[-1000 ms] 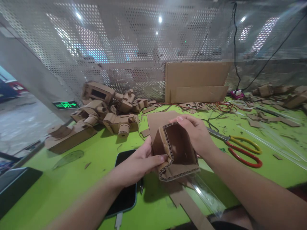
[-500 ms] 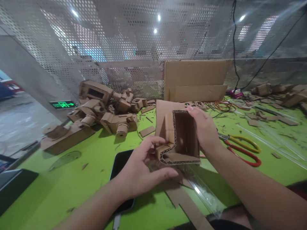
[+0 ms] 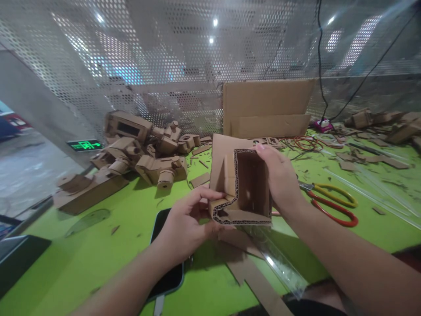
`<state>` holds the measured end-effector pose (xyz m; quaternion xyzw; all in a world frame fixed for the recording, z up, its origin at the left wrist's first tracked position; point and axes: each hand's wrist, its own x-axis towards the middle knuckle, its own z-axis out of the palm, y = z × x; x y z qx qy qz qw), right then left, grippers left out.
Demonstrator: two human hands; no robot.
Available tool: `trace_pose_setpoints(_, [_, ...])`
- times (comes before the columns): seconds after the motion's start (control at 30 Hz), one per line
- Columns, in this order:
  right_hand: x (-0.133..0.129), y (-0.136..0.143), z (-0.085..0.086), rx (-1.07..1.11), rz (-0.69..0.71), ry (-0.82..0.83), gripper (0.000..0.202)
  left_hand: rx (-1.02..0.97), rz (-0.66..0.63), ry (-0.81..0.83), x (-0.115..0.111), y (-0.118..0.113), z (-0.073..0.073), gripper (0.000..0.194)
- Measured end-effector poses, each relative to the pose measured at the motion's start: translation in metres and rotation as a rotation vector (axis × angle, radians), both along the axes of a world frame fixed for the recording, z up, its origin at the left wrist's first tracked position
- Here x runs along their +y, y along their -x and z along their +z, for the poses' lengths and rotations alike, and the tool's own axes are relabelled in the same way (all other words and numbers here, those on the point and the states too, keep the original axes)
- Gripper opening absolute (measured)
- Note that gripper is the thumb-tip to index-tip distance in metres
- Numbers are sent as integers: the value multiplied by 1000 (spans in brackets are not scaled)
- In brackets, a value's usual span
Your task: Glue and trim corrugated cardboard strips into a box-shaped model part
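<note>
Between my hands is a folded cardboard box (image 3: 253,184), its open end facing me and its corrugated edge showing. The lower left of the box juts out in a step. My left hand (image 3: 189,221) pinches that step, fingers above and thumb underneath. Along the right wall lies my right hand (image 3: 279,177), its thumb tip on the top right corner; its other fingers are hidden behind the box. A flat cardboard sheet (image 3: 219,149) stands just behind the box. Under it on the green table are cardboard strips (image 3: 256,278) and a clear plastic ruler (image 3: 284,267).
A phone (image 3: 167,276) with a cable lies left of the strips. Scissors with yellow and red handles (image 3: 335,206) rest at the right. Cardboard models (image 3: 161,169) crowd the back left. A large cardboard panel (image 3: 269,105) leans against the perforated metal screen (image 3: 184,57).
My left thumb has moved in under the box's step, closing the grip. The box has shifted slightly left, and the view has moved a little. My right hand keeps its hold.
</note>
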<state>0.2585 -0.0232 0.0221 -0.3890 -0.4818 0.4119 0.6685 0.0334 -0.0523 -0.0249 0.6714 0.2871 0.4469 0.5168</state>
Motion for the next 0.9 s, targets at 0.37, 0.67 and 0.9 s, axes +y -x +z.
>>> trace_pose_setpoints(0.37, [0,-3,-1,-54,-41,-69,24,-9,18,-87,0,-4,1,40])
trace_pose_setpoints(0.67, [-4,-1,-1,-111,-70,-102,24,-25,-107,1,-5,2,14,41])
trace_pose_setpoints(0.9, [-5,0,-4,-164,-73,-160,22,23,58,150,-12,-7,21,51])
